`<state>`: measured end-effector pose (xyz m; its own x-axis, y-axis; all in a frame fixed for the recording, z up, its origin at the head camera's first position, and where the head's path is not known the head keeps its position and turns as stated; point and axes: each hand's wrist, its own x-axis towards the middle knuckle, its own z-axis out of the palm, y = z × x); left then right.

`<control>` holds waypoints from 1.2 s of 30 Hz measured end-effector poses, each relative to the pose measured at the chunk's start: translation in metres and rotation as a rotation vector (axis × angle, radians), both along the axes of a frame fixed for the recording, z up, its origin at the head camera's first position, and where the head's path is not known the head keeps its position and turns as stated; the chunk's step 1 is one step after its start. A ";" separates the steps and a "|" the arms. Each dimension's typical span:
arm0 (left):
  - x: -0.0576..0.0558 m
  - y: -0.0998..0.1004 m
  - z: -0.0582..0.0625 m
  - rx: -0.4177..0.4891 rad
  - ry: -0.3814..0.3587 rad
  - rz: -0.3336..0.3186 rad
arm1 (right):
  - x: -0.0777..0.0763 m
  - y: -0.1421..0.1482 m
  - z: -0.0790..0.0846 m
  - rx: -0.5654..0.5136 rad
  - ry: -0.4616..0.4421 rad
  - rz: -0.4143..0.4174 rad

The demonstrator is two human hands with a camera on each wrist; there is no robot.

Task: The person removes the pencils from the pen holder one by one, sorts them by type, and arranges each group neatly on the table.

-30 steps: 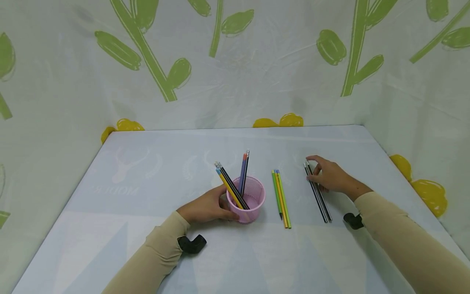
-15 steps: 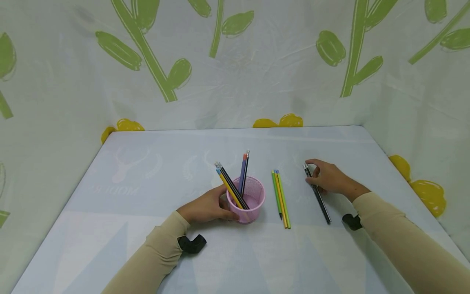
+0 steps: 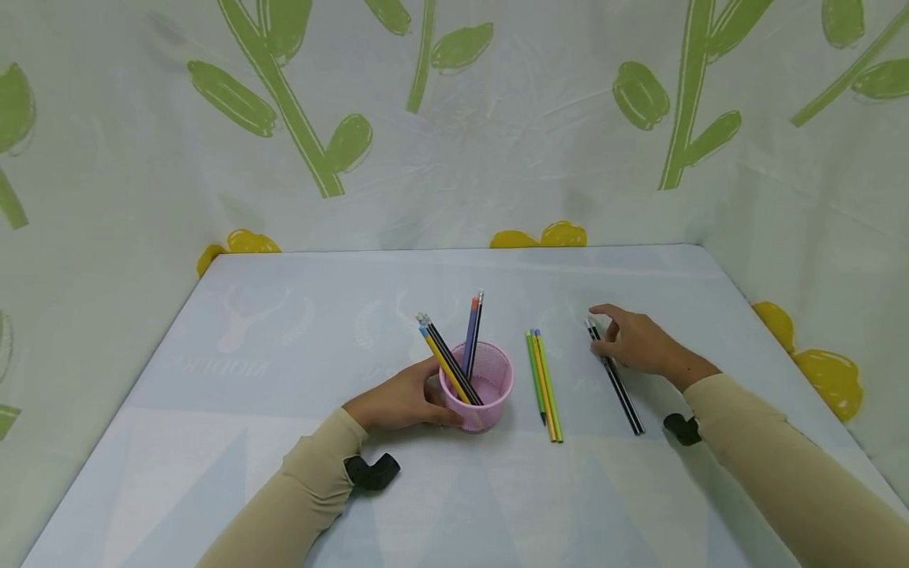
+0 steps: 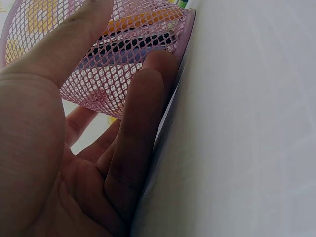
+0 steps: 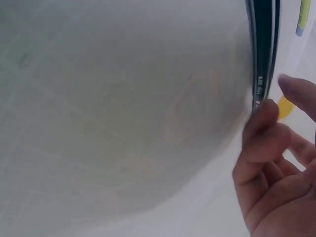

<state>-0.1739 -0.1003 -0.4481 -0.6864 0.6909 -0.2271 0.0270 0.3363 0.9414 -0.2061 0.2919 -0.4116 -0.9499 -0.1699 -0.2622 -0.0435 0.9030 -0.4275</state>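
Note:
My left hand [image 3: 398, 397] grips a pink mesh pencil cup [image 3: 495, 371] on the table, thumb in front and fingers round its side. Several pencils lean inside it: a yellow pencil [image 3: 442, 359], black ones and a purple pencil [image 3: 470, 331] with an orange end. In the left wrist view, the mesh cup [image 4: 111, 74] shows between thumb and fingers. At the right, my right hand [image 3: 639, 341] holds two black pencils [image 3: 622, 397] near their far ends, fingers bent beside them. The pencils [image 5: 262, 44] lie close together in the right wrist view, partly hidden at the fingertips.
Between the cup and my right hand lie a green pencil [image 3: 534, 371], a yellow pencil [image 3: 545, 398] and a lime pencil [image 3: 551, 402], side by side. White walls with printed leaves [image 3: 227, 99] enclose the table [image 3: 234, 465] at the back and sides.
The two black pencils under my right hand have come together from a wider spacing, and their near ends have since parted slightly. My left hand and the cup stay in place.

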 end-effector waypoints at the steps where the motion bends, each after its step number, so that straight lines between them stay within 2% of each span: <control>1: 0.000 0.000 0.000 0.001 -0.001 0.000 | 0.001 -0.003 0.002 0.005 0.027 0.005; 5: 0.000 -0.001 0.000 -0.003 0.006 0.002 | 0.009 -0.022 0.011 -0.017 0.131 0.026; 11: 0.000 -0.003 -0.001 0.006 0.006 0.011 | 0.026 -0.062 0.023 -0.117 0.267 0.084; 19: -0.001 -0.001 -0.004 0.015 -0.005 -0.006 | 0.046 -0.101 0.034 -0.349 0.343 0.111; 23: 0.000 -0.002 -0.003 0.006 -0.001 0.000 | 0.047 -0.118 0.037 -0.425 0.396 0.103; 30: 0.000 -0.003 -0.001 -0.006 -0.006 0.007 | 0.041 -0.140 0.039 -0.595 0.447 0.086; 36: 0.000 0.000 -0.002 0.023 -0.027 0.003 | 0.037 -0.148 0.040 -0.660 0.464 0.091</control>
<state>-0.1742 -0.1001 -0.4504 -0.6823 0.6941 -0.2295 0.0005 0.3144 0.9493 -0.1691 0.1436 -0.3715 -0.9123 -0.2334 0.3365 -0.4083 0.4558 -0.7909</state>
